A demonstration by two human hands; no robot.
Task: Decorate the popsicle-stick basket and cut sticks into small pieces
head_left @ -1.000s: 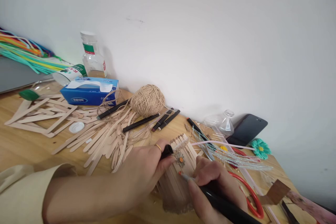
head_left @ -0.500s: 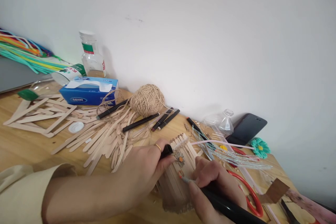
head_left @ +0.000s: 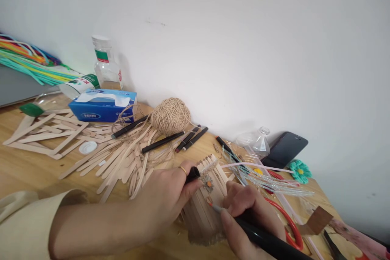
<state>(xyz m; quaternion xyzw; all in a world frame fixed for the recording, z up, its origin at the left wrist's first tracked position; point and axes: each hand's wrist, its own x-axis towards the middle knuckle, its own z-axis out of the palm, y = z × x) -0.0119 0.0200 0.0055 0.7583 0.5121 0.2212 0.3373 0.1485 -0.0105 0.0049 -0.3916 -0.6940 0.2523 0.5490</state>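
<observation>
My right hand (head_left: 250, 219) is closed around a black marker (head_left: 262, 235) whose orange tip touches a panel of craft sticks (head_left: 202, 219). On the panel is a grey flower drawing with an orange centre (head_left: 209, 184), and a small orange outline lies just below it, by the tip. Between the thumb and fingers of my left hand (head_left: 170, 191) is a black marker cap (head_left: 192, 174), its hollow end facing the panel. That hand also rests against the panel's left edge; its lower fingers are hidden.
Loose craft sticks (head_left: 115, 166) spread left, below a twine ball (head_left: 170, 115) and blue tissue box (head_left: 103, 107). Several black markers (head_left: 163, 142) lie behind the panel. Rightward are glittery pipe cleaners (head_left: 268, 183), red-handled scissors (head_left: 289, 221), a phone (head_left: 286, 149) and a teal flower (head_left: 300, 171).
The marker tip has shifted very slightly on the panel, by the small orange outline. My left hand keeps its place with the cap.
</observation>
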